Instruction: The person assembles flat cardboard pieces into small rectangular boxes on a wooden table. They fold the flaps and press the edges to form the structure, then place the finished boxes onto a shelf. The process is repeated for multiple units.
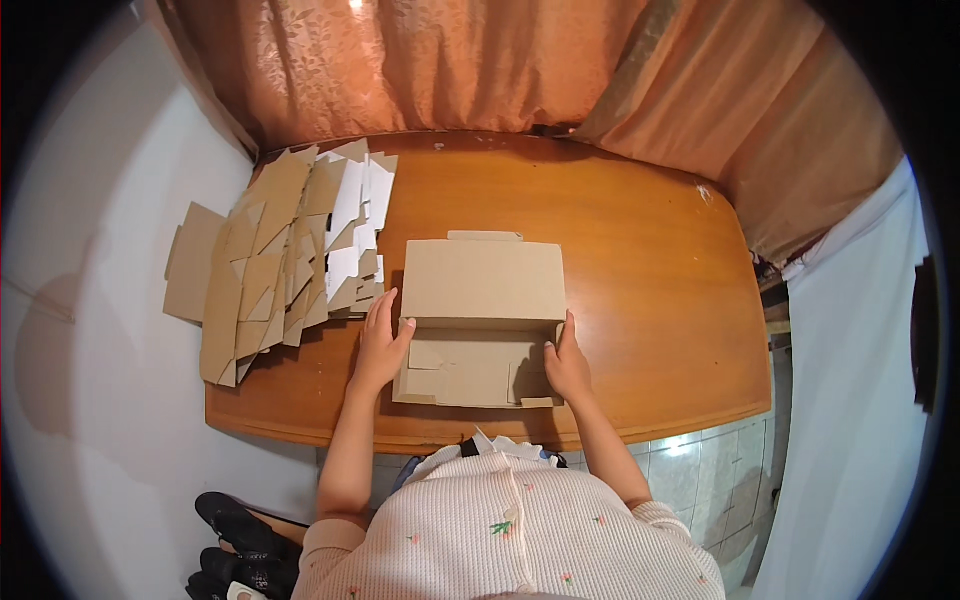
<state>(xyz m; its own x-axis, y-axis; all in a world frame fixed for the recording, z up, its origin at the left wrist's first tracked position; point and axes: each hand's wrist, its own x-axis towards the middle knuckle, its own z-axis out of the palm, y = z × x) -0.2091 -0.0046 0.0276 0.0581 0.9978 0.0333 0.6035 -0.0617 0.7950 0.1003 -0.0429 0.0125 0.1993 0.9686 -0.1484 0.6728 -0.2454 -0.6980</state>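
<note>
A brown cardboard box (pixel 480 362) stands at the near middle of the wooden table, its inside showing. Its hinged lid (pixel 484 280) is raised at the far side, with a narrow tuck flap along the top edge. My left hand (pixel 383 347) grips the box's left wall by the lid hinge, thumb at the edge and fingers along the outside. On the opposite side my right hand (pixel 568 368) holds the right wall, its thumb over the rim. Part of the right fingers is hidden behind that wall.
Flat cardboard pieces (pixel 270 250), some with white faces, lie in an overlapping heap on the left of the wooden table (pixel 660 300). Orange curtains (pixel 460 70) hang behind it. A white cloth (pixel 850 380) hangs at the right. Black shoes (pixel 240 530) sit at the lower left.
</note>
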